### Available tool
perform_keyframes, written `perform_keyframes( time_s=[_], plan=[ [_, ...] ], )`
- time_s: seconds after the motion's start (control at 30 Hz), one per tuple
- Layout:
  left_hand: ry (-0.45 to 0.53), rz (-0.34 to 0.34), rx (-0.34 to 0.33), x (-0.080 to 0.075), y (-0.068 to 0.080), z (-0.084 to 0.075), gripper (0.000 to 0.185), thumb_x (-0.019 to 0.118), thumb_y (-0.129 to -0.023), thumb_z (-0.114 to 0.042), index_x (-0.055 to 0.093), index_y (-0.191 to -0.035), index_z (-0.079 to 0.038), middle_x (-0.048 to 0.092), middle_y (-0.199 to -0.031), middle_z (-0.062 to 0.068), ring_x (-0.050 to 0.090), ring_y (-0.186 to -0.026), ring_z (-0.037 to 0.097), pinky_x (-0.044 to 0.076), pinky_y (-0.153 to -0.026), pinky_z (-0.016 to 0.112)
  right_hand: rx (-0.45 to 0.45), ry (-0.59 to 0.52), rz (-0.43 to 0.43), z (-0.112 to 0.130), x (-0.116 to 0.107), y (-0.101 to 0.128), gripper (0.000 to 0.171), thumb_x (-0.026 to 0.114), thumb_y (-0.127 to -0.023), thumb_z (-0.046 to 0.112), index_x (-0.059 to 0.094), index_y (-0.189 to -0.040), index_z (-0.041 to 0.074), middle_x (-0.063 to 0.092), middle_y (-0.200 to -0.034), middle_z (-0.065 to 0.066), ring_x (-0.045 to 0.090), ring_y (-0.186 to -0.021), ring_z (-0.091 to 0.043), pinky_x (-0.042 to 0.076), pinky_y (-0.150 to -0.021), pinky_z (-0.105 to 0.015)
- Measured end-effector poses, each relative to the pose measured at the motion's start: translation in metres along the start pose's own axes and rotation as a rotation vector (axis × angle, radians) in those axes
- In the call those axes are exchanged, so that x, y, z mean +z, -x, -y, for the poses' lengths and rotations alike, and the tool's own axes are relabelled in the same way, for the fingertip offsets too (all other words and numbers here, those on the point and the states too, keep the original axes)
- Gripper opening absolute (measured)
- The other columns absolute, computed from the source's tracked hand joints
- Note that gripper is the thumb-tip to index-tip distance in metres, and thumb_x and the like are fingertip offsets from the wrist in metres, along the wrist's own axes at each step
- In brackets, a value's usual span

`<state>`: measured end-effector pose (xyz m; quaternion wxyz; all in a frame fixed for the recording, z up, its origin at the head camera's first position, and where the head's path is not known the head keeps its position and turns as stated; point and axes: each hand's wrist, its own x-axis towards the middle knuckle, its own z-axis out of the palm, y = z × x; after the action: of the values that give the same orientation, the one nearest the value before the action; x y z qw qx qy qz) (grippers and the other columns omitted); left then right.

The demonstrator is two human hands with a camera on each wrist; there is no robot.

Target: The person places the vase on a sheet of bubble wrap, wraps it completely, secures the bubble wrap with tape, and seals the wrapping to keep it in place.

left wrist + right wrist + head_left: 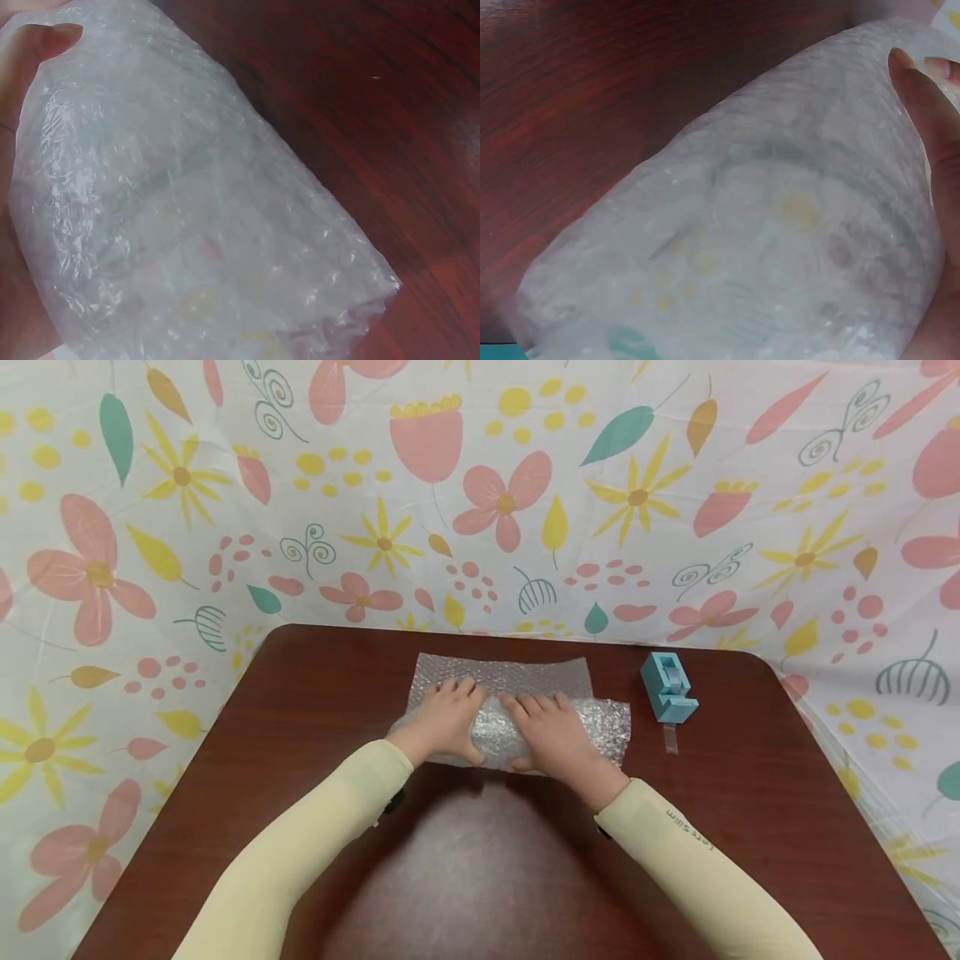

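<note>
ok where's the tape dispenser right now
In the head view, the blue tape dispenser sits toward the far right corner of the table, just right of the bubble-wrap bundle, a strip of tape trailing on its near side.

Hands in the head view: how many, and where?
2: the left hand holds the bubble-wrap roll left of its middle, the right hand right of it. No others show.

Right sleeve (697, 868), pale yellow: small dark lettering (690, 829), upside down, reads roughly "LetsSlim".
</note>
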<state>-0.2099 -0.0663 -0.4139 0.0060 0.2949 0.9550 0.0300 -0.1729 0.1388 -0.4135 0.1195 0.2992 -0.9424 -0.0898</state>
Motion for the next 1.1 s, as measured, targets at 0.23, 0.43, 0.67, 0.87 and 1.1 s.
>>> perform_keyframes(
  time_s=[0.23,0.43,0.67,0.87,1.1],
  plan=[
    [0.036,0.068,-0.022,-0.005,-0.006,0.0,0.106,0.089,-0.066,-0.056,0.045,-0.151,-0.01,0.053,-0.143,0.013,0.053,-0.13,0.038,0.043,-0.111,0.066,0.0,0.012,-0.024,-0.001,0.004,0.003,0.112,0.086,-0.066,0.066,0.042,-0.155,0.013,0.062,-0.14,-0.012,0.062,-0.125,-0.031,0.051,-0.103,-0.057],
    [0.074,0.121,-0.021,-0.01,-0.013,0.001,0.109,0.09,-0.067,-0.054,0.042,-0.154,-0.009,0.051,-0.146,0.015,0.051,-0.134,0.041,0.042,-0.111,0.067,0.007,0.026,-0.048,0.0,0.008,0.002,0.117,0.085,-0.064,0.069,0.037,-0.158,0.019,0.06,-0.141,-0.014,0.064,-0.12,-0.035,0.05,-0.103,-0.057],
    [0.096,0.209,-0.021,-0.014,-0.023,0.005,0.107,0.088,-0.071,-0.054,0.039,-0.156,-0.01,0.044,-0.157,0.018,0.046,-0.141,0.044,0.043,-0.111,0.065,0.046,0.04,-0.032,0.004,0.013,0.003,0.12,0.084,-0.063,0.071,0.034,-0.16,0.022,0.058,-0.146,-0.014,0.061,-0.125,-0.038,0.047,-0.106,-0.061],
    [0.147,0.255,-0.022,-0.018,-0.031,0.006,0.108,0.088,-0.072,-0.049,0.036,-0.158,-0.009,0.034,-0.165,0.022,0.036,-0.149,0.05,0.039,-0.115,0.066,0.111,0.067,-0.095,0.01,0.018,0.008,0.121,0.086,-0.059,0.071,0.036,-0.159,0.023,0.058,-0.142,-0.015,0.06,-0.123,-0.039,0.047,-0.105,-0.062],
    [0.156,0.277,0.009,-0.02,-0.035,0.007,0.106,0.089,-0.072,-0.047,0.037,-0.157,-0.009,0.037,-0.163,0.019,0.037,-0.149,0.045,0.039,-0.118,0.061,0.171,0.066,-0.099,0.019,0.022,0.012,0.127,0.091,-0.053,0.068,0.037,-0.158,0.023,0.058,-0.141,-0.019,0.06,-0.124,-0.042,0.046,-0.106,-0.065]
  ],
)
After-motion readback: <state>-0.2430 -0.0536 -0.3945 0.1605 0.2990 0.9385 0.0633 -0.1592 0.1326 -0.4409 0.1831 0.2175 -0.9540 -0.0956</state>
